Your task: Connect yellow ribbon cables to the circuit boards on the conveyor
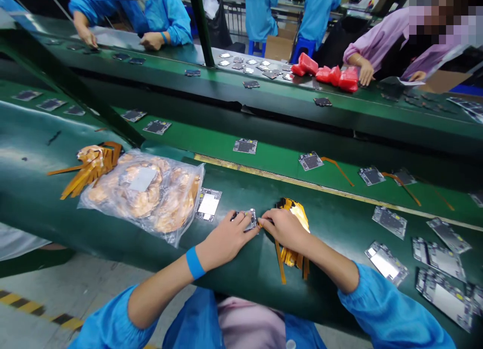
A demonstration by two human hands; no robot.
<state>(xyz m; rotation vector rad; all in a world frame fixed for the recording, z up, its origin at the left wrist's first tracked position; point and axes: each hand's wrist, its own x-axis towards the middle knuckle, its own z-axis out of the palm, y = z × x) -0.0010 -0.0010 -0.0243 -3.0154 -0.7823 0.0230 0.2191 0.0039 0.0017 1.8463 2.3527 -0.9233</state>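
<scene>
My left hand (230, 236), with a blue band at the wrist, is closed on a small circuit board (252, 219) and presses it on the green bench. At the board's right edge, my right hand (285, 228) pinches what looks like the end of an orange flex cable; the fingers hide most of it. Under and beside that hand lies a bundle of orange flex cables (290, 256), partly covered by the wrist. Another circuit board (209, 204) with a silver shield sits just left of my left hand.
A clear plastic bag of flex cables (145, 193) lies at left, beside a loose cable bunch (94, 163). Several boards (439, 293) spread out at right. Beyond the yellowish strip, a green conveyor (204, 138) carries boards, some with cables. Co-workers sit across the line near red bundles (332, 75).
</scene>
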